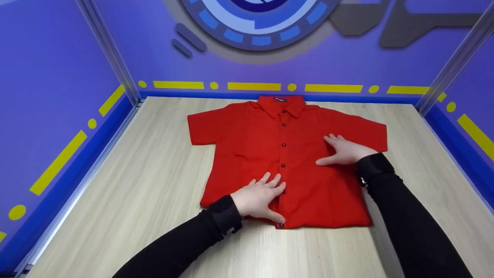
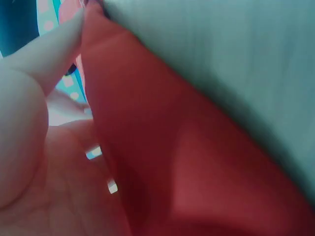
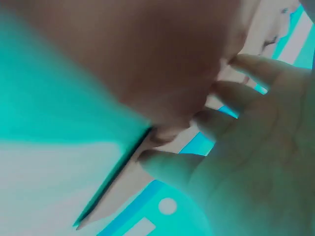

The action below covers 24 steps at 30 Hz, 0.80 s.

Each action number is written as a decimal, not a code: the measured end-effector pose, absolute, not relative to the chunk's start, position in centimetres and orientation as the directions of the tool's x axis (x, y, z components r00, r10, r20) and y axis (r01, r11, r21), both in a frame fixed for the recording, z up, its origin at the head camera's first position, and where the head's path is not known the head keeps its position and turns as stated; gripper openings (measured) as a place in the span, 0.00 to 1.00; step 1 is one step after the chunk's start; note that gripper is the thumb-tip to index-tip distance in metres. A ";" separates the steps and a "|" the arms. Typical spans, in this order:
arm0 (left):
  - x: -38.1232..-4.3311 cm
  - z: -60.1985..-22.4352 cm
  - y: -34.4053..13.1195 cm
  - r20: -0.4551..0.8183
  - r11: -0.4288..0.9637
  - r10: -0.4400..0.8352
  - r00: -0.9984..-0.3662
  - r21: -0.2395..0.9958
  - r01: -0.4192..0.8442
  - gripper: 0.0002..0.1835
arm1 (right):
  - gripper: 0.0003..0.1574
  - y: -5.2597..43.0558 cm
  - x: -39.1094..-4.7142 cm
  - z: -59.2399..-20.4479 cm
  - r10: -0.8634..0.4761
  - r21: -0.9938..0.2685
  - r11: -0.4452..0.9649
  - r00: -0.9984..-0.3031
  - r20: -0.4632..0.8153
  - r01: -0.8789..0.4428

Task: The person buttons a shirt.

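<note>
A red short-sleeved button-up shirt (image 1: 247,139) lies front side up, its collar toward the back wall and its sleeves spread. My left hand (image 1: 257,199) has its fingers spread over the lower front, with the thumb near the bottom button. On the shirt's right half, my right hand (image 1: 346,151) is spread below the sleeve, thumb pointing toward the button row. In the left wrist view, red cloth (image 2: 157,118) stretches beside the palm and thumb. The right wrist view has off colours; fingertips (image 3: 165,164) there reach to the fabric (image 3: 162,64).
The shirt lies on a pale wood-grain table (image 1: 154,166). Purple-blue panels with yellow marks (image 1: 254,86) enclose the back and both sides, with metal posts (image 1: 112,50) at the corners. Both forearms wear black sleeves and dark wrist bands (image 1: 374,166).
</note>
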State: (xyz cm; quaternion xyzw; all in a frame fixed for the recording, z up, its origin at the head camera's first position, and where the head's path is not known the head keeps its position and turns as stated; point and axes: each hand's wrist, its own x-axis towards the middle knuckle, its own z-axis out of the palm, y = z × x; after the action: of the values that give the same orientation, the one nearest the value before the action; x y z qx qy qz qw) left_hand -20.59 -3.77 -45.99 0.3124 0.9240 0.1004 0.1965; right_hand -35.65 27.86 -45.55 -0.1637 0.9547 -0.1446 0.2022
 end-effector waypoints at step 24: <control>-25.9 -44.9 -17.7 -0.296 0.868 0.464 -0.835 0.342 0.361 0.58 | 0.84 29.2 -30.5 -44.6 -0.386 -0.249 0.919 -0.832 -0.399 -0.307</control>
State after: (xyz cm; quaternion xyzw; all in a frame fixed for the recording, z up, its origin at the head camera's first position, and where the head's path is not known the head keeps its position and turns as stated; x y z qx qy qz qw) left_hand -25.92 -17.71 -44.95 0.2174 0.9480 0.1375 0.1876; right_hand -30.51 29.17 -44.58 -0.1818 0.9530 -0.0874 0.2262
